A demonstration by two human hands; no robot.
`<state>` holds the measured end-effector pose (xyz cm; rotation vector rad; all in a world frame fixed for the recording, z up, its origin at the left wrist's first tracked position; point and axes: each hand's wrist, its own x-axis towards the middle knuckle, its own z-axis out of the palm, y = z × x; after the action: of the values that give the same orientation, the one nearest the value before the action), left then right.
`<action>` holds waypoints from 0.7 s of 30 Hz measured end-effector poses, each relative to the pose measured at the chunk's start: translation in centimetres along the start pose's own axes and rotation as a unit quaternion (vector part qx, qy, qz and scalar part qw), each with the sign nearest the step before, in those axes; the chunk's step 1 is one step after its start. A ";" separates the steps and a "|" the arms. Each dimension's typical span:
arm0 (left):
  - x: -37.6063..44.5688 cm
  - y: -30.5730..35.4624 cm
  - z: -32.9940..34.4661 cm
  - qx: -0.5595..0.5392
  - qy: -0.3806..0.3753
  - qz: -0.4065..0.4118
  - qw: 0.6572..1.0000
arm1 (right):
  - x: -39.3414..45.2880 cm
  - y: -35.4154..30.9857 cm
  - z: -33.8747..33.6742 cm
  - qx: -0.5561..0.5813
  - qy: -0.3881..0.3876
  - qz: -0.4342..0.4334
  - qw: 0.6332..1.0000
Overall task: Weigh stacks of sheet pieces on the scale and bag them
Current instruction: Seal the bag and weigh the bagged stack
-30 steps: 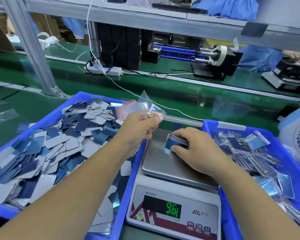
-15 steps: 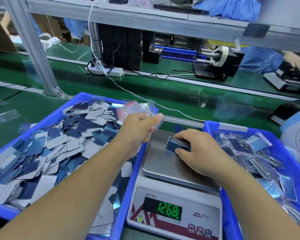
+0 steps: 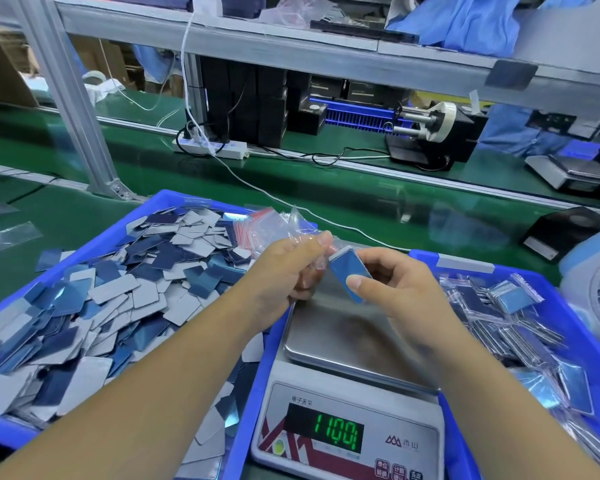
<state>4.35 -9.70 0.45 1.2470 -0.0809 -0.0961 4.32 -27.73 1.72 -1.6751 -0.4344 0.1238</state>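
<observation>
1. Two hands work above one white digital scale [image 3: 347,424] with a steel pan, standing on the green tabletop [image 3: 378,206].
2. The right hand [image 3: 392,289] pinches one small stack of blue sheet pieces [image 3: 349,273], held tilted in the air over the pan.
3. The left hand [image 3: 288,268] grips one clear zip bag [image 3: 302,225], its mouth touching the stack.
4. Two blue plastic trays flank the scale: the left tray [image 3: 167,199] holds loose blue and grey pieces, too many to count; the right tray [image 3: 548,278] holds filled bags.
5. The green display reads about "110.0"; "电子天平" is printed above it.
</observation>
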 end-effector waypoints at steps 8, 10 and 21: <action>0.0 0.0 0.0 0.042 -0.026 0.012 0.999 | 0.2 0.2 0.3 0.060 0.044 0.026 0.997; 0.0 -0.2 0.0 0.049 -0.026 0.016 0.998 | 0.3 0.2 0.2 0.067 0.048 0.025 0.996; 0.0 0.4 -0.7 0.052 -0.081 0.006 0.995 | -0.1 -0.1 -0.5 -0.036 0.038 -0.014 0.999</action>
<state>4.43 -8.89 0.56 1.3417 -0.2370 -0.1841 4.37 -28.22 1.89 -1.7386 -0.4089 0.0244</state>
